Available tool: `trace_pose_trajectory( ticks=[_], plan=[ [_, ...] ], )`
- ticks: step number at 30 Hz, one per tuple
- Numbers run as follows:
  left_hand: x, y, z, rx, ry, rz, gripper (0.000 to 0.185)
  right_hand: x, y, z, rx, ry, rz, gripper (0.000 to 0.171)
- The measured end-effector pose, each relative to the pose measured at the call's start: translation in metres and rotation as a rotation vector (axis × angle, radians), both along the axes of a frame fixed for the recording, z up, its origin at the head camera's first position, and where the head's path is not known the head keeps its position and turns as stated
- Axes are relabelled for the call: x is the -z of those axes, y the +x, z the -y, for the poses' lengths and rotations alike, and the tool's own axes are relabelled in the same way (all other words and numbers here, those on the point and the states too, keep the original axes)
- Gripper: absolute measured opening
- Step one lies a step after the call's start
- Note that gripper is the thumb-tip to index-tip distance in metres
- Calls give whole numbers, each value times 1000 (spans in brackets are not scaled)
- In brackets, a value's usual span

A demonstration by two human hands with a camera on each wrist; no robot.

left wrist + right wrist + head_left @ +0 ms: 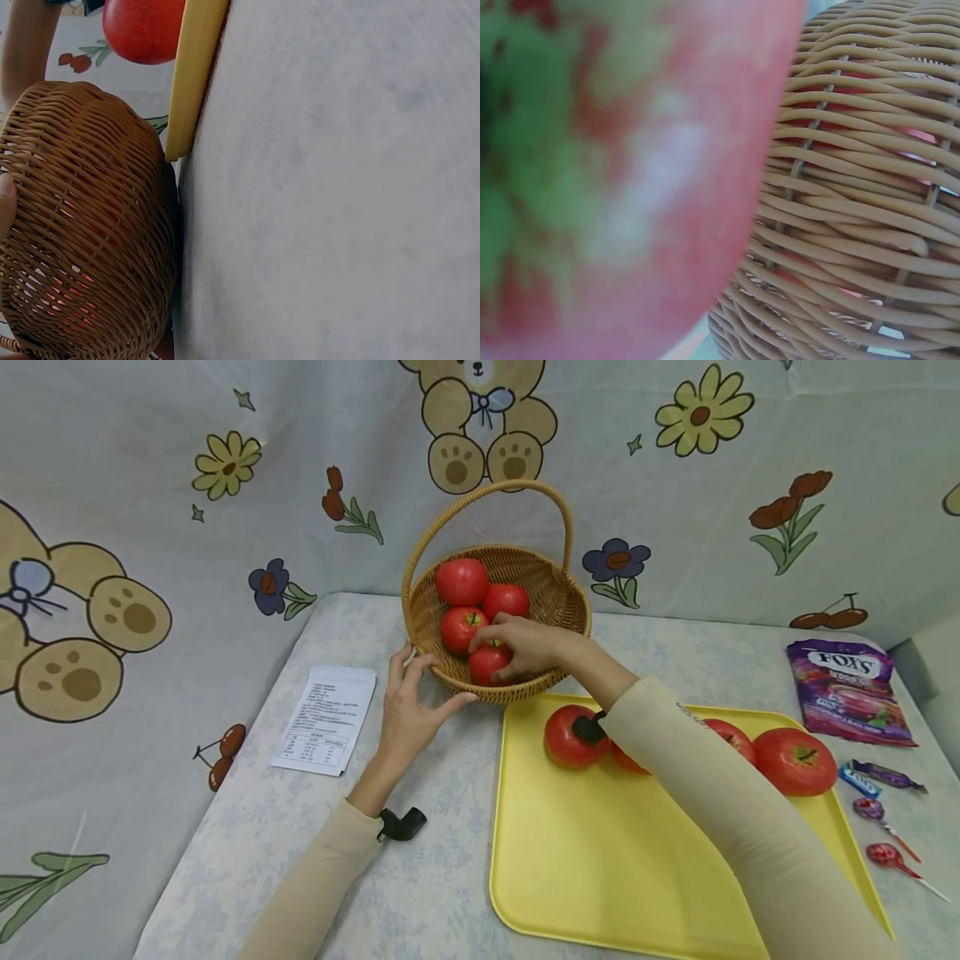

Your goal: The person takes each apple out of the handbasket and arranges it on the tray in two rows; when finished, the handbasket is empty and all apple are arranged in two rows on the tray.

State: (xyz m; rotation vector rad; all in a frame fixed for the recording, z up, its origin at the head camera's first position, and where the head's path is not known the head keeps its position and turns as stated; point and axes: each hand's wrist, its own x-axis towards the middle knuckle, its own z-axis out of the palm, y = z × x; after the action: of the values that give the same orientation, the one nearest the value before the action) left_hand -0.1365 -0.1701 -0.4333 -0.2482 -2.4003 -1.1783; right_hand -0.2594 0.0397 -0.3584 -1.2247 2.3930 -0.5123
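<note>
The apple sits inside the basket, at the front of its bowl, next to three other apples. The right hand grips it from above, fingers curled over one side and thumb against the other. The left hand holds nothing; its fingers are spread, fingertips touching the rim, thumb extended along the front.

Handling: the apple is probably firm and moderately light, though a hollow imitation cannot be ruled out. Its glossy skin is likely to be slippery. Take hold across the widest part, with thumb and fingers opposed; if real, it may bruise when dropped.

Materials: the basket is woven wicker, rounded below, with gaps between strands and a tall arched handle. It is likely light and slightly springy; steady it at the rim. The yellow tray is smooth, apparently rigid plastic, with rounded corners, and carries further red apples.
</note>
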Motion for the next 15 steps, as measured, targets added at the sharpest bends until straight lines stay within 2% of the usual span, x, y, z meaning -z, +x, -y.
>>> trace_pose_trajectory(
  ticks=[6, 15],
  plan=[
    [-1, 1, -1, 4, -2, 7, 63, -7, 4, -5, -8, -36, -50, 47],
    [0, 1, -1, 2, 3, 4, 64, -41, 28, -25, -13, -182, -167, 45]
  ],
)
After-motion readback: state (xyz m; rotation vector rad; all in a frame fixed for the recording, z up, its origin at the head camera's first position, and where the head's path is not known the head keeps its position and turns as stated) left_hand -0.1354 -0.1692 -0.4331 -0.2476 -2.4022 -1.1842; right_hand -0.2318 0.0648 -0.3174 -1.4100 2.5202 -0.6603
